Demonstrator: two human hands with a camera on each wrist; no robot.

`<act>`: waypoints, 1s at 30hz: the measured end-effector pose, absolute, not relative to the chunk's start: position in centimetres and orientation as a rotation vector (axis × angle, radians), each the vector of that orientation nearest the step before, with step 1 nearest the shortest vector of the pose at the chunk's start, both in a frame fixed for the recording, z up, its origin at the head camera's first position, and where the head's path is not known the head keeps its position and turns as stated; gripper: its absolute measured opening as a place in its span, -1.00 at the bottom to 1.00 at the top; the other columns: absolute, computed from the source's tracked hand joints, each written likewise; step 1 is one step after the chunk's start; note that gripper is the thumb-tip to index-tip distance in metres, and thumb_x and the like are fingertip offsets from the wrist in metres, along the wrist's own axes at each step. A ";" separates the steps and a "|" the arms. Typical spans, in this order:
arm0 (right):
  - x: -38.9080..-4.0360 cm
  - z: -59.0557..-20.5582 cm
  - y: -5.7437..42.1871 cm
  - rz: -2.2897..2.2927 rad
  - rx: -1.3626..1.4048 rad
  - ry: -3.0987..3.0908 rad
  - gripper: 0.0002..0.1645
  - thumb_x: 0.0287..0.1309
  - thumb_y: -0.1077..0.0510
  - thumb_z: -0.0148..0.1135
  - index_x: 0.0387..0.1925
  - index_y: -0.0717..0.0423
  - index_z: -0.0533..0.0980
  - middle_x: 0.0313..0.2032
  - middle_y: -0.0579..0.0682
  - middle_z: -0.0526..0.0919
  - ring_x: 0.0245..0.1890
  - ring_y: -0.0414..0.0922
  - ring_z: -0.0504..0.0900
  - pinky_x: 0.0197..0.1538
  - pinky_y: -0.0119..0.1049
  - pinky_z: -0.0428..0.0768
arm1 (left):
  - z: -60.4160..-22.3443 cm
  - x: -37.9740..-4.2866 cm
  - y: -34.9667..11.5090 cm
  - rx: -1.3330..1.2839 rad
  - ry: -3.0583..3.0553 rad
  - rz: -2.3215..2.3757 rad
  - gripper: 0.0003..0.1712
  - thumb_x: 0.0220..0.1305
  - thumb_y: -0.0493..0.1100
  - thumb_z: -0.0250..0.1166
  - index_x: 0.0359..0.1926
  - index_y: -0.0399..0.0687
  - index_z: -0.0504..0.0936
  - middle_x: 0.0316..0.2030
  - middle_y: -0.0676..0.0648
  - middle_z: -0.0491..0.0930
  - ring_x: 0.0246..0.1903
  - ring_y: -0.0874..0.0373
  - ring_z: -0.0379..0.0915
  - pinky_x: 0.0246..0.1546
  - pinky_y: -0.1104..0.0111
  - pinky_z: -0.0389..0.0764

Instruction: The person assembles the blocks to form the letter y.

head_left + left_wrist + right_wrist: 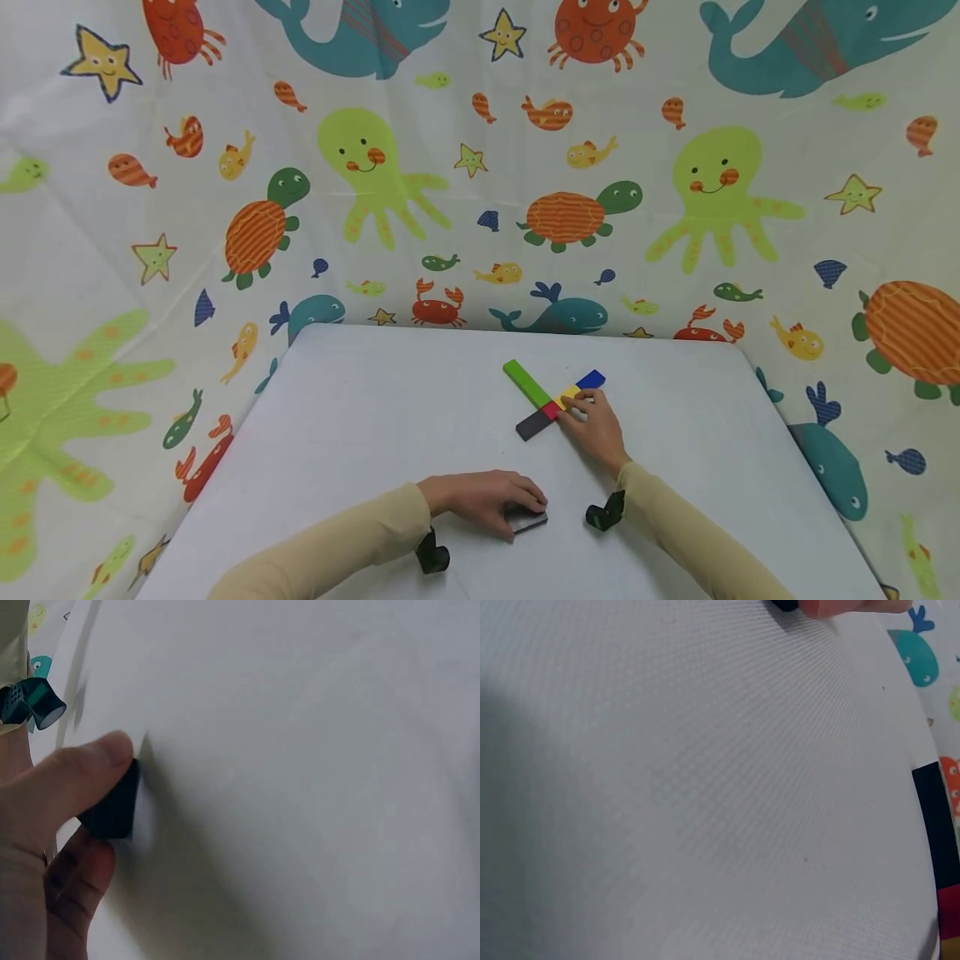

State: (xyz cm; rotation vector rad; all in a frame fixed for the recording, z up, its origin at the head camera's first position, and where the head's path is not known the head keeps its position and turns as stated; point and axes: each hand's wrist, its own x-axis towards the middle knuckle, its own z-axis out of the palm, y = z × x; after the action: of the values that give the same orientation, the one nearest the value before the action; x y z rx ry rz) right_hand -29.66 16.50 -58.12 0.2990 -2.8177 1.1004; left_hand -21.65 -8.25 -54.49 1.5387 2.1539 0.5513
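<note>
Several coloured blocks lie end to end on the white table. A dark grey block (534, 425), a small red block (551, 410), a yellow block (567, 395) and a blue block (592, 380) form a slanting row. From the red one, a long green block (527, 383) runs off to the far left. My right hand (596, 427) pinches the yellow block with bent fingers, the thumb near the red one. Closer to me, my left hand (491, 498) grips a dark block (116, 806) between thumb and fingers, just over the tabletop; the fingers partly hide it.
The white table (360, 417) has its far edge against a sea-animal cloth (465, 192), which also hangs at both sides. A small black camera is strapped to each wrist, the left one (432, 553) and the right one (604, 510).
</note>
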 end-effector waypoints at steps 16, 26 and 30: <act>-29.7 -57.8 16.4 1.123 0.278 -2.826 -0.54 0.18 0.01 0.38 0.05 0.17 0.63 0.01 0.13 0.43 0.02 0.07 0.47 0.06 0.00 0.49 | -53.1 -26.4 -12.2 1.161 2.457 0.671 -0.38 0.21 -0.20 0.41 0.29 -0.10 0.48 0.30 -0.05 0.35 0.14 0.22 0.38 0.08 0.44 0.46; -29.7 -58.1 16.3 1.135 0.287 -2.826 -0.53 0.17 0.01 0.38 0.05 0.17 0.63 0.02 0.13 0.43 0.03 0.07 0.47 0.07 0.01 0.48 | -55.0 -26.7 -12.1 1.105 2.544 0.743 -0.48 0.20 -0.12 0.42 0.17 -0.18 0.59 0.16 -0.09 0.41 -0.01 0.23 0.45 0.05 0.40 0.47; -29.9 -58.1 16.4 1.127 0.289 -2.817 -0.54 0.17 0.02 0.39 0.05 0.16 0.63 0.01 0.13 0.43 0.02 0.07 0.46 0.07 0.00 0.48 | -55.2 -26.4 -11.4 1.045 2.618 0.749 -0.47 0.19 -0.06 0.43 0.15 -0.15 0.60 0.13 -0.08 0.42 0.04 0.18 0.43 0.09 0.37 0.46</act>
State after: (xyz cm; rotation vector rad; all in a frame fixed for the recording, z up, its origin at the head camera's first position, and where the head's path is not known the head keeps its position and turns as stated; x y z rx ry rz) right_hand -29.87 16.36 -58.15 0.2891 -2.8172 1.1274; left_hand -26.38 -11.37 -55.23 1.0445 2.6177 0.7487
